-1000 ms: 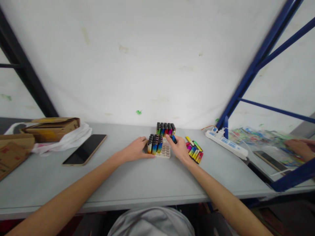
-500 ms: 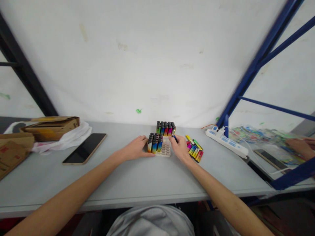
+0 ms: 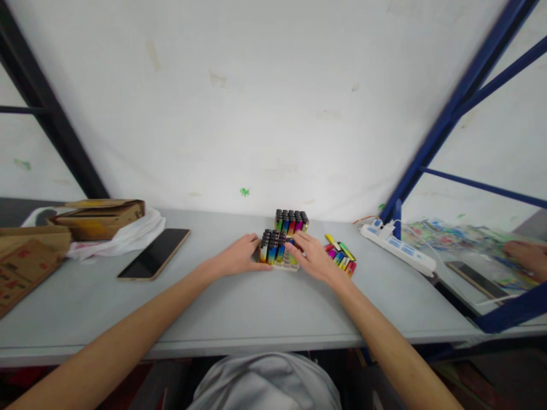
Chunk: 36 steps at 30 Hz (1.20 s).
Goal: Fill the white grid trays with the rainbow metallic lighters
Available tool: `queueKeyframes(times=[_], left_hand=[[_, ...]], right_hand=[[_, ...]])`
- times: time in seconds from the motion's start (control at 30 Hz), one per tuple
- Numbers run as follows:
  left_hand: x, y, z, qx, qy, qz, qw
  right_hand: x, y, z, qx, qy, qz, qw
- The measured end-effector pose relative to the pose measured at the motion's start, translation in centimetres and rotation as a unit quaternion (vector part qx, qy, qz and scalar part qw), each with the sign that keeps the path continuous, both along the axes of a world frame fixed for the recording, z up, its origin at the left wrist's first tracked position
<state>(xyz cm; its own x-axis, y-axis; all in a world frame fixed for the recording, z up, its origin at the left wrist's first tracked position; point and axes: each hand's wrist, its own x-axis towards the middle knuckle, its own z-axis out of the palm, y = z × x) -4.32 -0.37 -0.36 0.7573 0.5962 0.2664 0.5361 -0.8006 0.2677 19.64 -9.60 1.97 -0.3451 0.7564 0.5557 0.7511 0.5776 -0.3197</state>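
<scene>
Several colourful lighters (image 3: 272, 249) with black tops stand upright in a pale tray (image 3: 289, 266) at the middle of the table. My left hand (image 3: 243, 254) grips the left side of this tray, thumb along its front edge. Over the tray's right part, my right hand (image 3: 308, 254) has its fingers on a blue and yellow lighter (image 3: 292, 245) that stands in the tray. A second block of upright lighters (image 3: 292, 221) is just behind. Loose lighters (image 3: 341, 256) lie in a pile to the right of my right hand.
A phone or tablet (image 3: 154, 254) lies on the left, beside cardboard boxes (image 3: 100, 221) and a white plastic bag (image 3: 123, 239). At the right are a power strip (image 3: 398, 249), a blue metal frame (image 3: 440, 125), another phone (image 3: 476, 279) and another person's hand (image 3: 527, 256) near plastic packaging.
My right hand has moved left over the tray, and the lighter it held now stands there. The view has shifted slightly; my left hand stays at the tray.
</scene>
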Motion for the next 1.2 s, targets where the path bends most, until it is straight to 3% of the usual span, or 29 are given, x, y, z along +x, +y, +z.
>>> queueKeyframes(times=[0.23,0.33,0.47,0.63,0.8,0.93,1.07,1.2], left_hand=[[-0.1,0.1,-0.2,0.004,0.003,-0.005,1.000],[-0.1,0.1,-0.3,0.006,0.004,0.000,1.000],[0.0,-0.2,0.0,0.011,0.016,0.008,1.000],[0.0,-0.4,0.3,0.005,0.024,0.009,1.000],[-0.1,0.1,-0.1,0.002,0.010,0.007,1.000],[-0.2,0.5,-0.3,-0.009,0.007,0.003,1.000],[-0.2,0.5,-0.3,-0.011,0.000,0.008,1.000],[-0.2,0.4,-0.2,-0.011,0.003,0.008,1.000]], right_hand=[[0.5,-0.2,-0.2,-0.111,0.015,-0.002,0.994],[0.6,-0.1,-0.3,-0.114,0.026,-0.006,0.993],[0.3,0.1,-0.4,-0.119,-0.038,0.016,0.992],[-0.6,0.3,-0.6,-0.057,-0.129,-0.010,0.990],[1.0,0.5,-0.1,-0.098,-0.103,-0.004,0.990],[5.9,1.3,0.4,-0.066,-0.092,-0.139,0.984],[11.6,2.4,0.1,-0.095,-0.112,-0.293,0.945],[14.8,2.7,-0.4,-0.127,-0.103,-0.371,0.914]])
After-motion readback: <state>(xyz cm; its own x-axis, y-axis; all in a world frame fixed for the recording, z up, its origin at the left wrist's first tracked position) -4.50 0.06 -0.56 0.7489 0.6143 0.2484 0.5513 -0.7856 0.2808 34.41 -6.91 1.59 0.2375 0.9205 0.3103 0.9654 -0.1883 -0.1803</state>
